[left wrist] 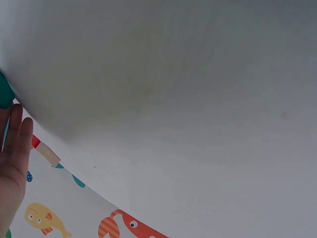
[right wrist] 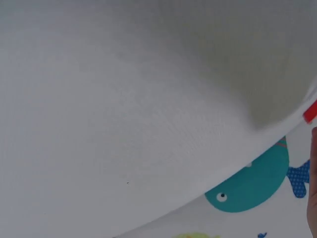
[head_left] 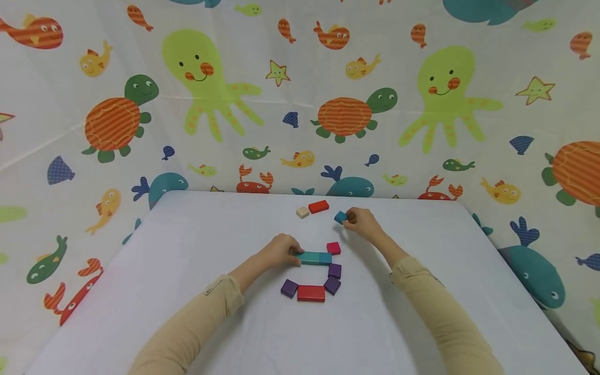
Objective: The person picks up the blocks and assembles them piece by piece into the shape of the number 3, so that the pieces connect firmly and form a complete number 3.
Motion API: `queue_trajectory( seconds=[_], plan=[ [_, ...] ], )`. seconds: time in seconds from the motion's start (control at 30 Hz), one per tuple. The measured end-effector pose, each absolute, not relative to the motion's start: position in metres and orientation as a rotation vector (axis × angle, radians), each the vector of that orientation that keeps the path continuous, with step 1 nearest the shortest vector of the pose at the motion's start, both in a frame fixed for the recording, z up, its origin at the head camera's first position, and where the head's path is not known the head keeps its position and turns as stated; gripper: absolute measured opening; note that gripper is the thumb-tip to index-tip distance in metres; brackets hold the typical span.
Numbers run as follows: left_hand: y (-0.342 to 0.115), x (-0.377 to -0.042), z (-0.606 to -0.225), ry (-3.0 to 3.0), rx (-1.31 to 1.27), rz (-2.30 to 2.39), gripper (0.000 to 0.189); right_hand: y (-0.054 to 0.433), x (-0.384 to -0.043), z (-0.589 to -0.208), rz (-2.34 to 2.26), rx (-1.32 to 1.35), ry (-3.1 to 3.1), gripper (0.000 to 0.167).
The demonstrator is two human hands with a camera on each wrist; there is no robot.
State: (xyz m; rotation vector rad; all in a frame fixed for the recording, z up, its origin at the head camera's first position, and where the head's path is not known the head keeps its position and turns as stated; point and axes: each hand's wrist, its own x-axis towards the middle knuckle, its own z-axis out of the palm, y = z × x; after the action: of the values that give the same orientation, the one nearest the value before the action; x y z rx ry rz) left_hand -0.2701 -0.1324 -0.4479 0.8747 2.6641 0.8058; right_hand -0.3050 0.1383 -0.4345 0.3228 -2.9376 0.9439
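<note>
In the head view my left hand (head_left: 281,251) pinches the left end of a long teal block (head_left: 308,258), thumb on the near side. A small blue block (head_left: 325,259) lies against its right end. My right hand (head_left: 363,224) holds another small blue block (head_left: 340,217) by its right side, farther back on the table. The left wrist view catches part of the left hand (left wrist: 15,156) beside a teal block (left wrist: 5,93). Only a sliver of the right hand (right wrist: 313,183) shows in the right wrist view.
Below the teal block lie purple blocks (head_left: 289,288) and a long red block (head_left: 311,293). A small pinkish-red block (head_left: 334,248) sits above the row's right end. Farther back are a beige block (head_left: 302,212) and another red block (head_left: 319,207). A printed cloth (head_left: 290,140) hangs behind.
</note>
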Motion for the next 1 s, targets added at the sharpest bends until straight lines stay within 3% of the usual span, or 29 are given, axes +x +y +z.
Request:
queue_trajectory(
  seconds=[0.37,1.0],
  plan=[
    [-0.134,-0.271,-0.449,2.65,0.866,0.8,0.029,0.129,-0.289,-0.437,0.899,0.511,-3.016,0.029],
    [-0.136,-0.268,-0.447,2.638,0.839,0.799,0.028,0.125,-0.3,-0.438,0.63,0.934,-3.169,0.03]
  ],
)
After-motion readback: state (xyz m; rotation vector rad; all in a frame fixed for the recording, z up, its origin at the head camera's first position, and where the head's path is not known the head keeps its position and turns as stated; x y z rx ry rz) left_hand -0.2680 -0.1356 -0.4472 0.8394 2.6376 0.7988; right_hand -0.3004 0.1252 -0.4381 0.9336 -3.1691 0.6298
